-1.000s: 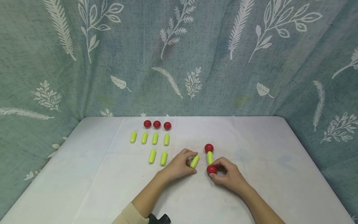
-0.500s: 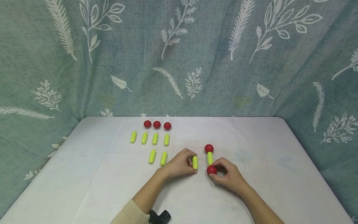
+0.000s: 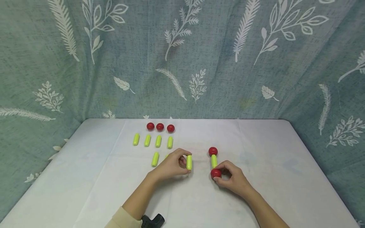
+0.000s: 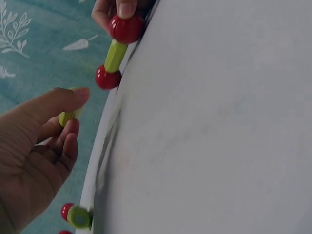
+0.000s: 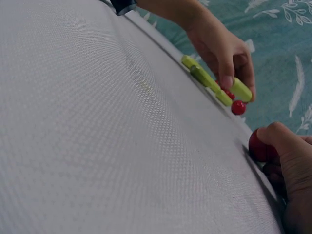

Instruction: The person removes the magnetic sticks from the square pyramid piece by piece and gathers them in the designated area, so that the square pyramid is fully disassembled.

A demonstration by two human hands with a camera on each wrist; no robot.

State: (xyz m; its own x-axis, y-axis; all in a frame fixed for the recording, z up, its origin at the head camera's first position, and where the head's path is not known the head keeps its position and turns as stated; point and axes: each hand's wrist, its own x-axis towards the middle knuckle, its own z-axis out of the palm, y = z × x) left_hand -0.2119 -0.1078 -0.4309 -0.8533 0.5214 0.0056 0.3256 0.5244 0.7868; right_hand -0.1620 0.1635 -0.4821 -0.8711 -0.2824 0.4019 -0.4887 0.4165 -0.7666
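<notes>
My left hand (image 3: 170, 165) pinches a yellow-green stick (image 3: 189, 162) by its two ends, between thumb and fingers. In the left wrist view, part of that stick (image 4: 69, 115) shows behind the thumb. My right hand (image 3: 234, 179) holds a red ball (image 3: 215, 173) between thumb and forefinger. From this ball a second yellow-green stick (image 3: 214, 161) runs away to another red ball (image 3: 213, 151), the three making a straight dumbbell shape. The left wrist view shows the stick (image 4: 116, 56) meeting a ball at each end.
Toward the back left, several yellow-green sticks (image 3: 158, 141) lie in a row, with three red balls (image 3: 160, 127) behind them. Another stick (image 3: 155, 159) lies left of my left hand, which mostly covers one more. A patterned curtain (image 3: 182, 63) surrounds the white table (image 3: 256, 145).
The stick in my left hand turned from slanted to pointing straight away. Hand and stick then shifted left, away from the dumbbell shape. My right hand stayed on its ball.
</notes>
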